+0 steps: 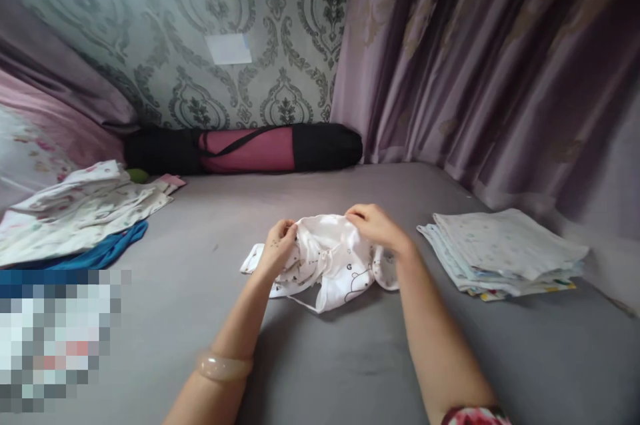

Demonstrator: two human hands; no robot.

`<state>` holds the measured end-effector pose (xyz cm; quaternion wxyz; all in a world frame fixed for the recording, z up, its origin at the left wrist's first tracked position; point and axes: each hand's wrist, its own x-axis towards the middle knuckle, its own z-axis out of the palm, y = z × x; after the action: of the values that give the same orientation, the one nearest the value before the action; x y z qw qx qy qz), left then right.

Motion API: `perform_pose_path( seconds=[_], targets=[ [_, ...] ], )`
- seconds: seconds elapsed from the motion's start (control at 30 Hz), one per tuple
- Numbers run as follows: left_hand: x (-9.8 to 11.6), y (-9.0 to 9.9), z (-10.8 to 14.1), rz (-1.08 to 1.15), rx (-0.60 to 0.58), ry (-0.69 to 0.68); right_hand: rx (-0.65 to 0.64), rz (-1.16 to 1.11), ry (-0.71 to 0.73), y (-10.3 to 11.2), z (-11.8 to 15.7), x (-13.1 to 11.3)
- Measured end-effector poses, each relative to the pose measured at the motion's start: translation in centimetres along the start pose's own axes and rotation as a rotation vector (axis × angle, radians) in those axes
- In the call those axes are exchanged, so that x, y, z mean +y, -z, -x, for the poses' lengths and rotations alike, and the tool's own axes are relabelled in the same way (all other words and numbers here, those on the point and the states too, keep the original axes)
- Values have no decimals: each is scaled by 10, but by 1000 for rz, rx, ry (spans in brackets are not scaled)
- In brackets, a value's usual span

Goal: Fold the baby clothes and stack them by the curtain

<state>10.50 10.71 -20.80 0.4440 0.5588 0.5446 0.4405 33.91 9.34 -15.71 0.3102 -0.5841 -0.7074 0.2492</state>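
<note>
White garment [340, 272], hands [280, 242] [374, 222] apart, pinching its edge

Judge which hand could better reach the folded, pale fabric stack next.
Probably the right hand: it's nearer that stack, though it and the left hand grip the white printed cloth garment.

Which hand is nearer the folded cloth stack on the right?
Right. The right hand holds the white garment by the side toward the folded cloth stack, apart from it; the left hand holds the opposite side, farther away.
</note>
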Motion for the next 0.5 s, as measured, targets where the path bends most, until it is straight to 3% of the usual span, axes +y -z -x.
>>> perform_pose_path(
  seconds=[0.13, 0.23, 0.5],
  targets=[
    [-20, -8, -2, -113, -37, 2, -87, 144, -139, -52, -9, 10],
    [-26, -9, -3, -205, -79, -29, -177, 330, -205, -76, -6, 7],
    [-27, -10, -3, -299, -77, -53, -174, 430, -206, -77, 1, -1]
  ],
)
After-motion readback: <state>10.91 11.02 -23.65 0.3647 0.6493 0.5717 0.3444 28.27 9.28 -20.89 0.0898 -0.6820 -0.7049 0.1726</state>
